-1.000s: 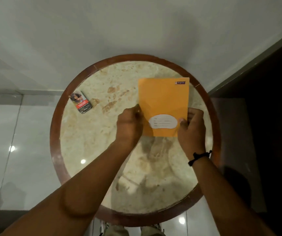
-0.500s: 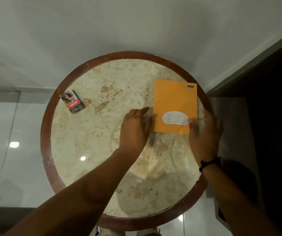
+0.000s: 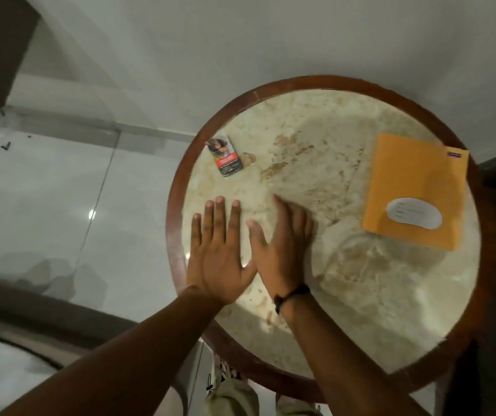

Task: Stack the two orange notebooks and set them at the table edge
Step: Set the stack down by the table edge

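Observation:
An orange notebook [image 3: 414, 181] with a white oval label lies flat at the right edge of the round marble table [image 3: 324, 295]. Only one orange cover shows; I cannot tell whether a second lies beneath it. My left hand [image 3: 218, 253] hovers flat over the table's left rim, fingers spread and empty. My right hand [image 3: 282, 244], with a black wristband, is beside it over the table's left half, fingers extended and empty. Both hands are well left of the notebook.
A small red and black packet [image 3: 225, 157] lies near the table's far left edge. The table has a dark wooden rim [image 3: 174, 187]. A white wall stands behind, glossy floor tiles [image 3: 45, 199] to the left, and dark furniture to the right.
Both hands let go of the notebook and moved left across the table. The notebook now rests at the right edge. The camera view has shifted left.

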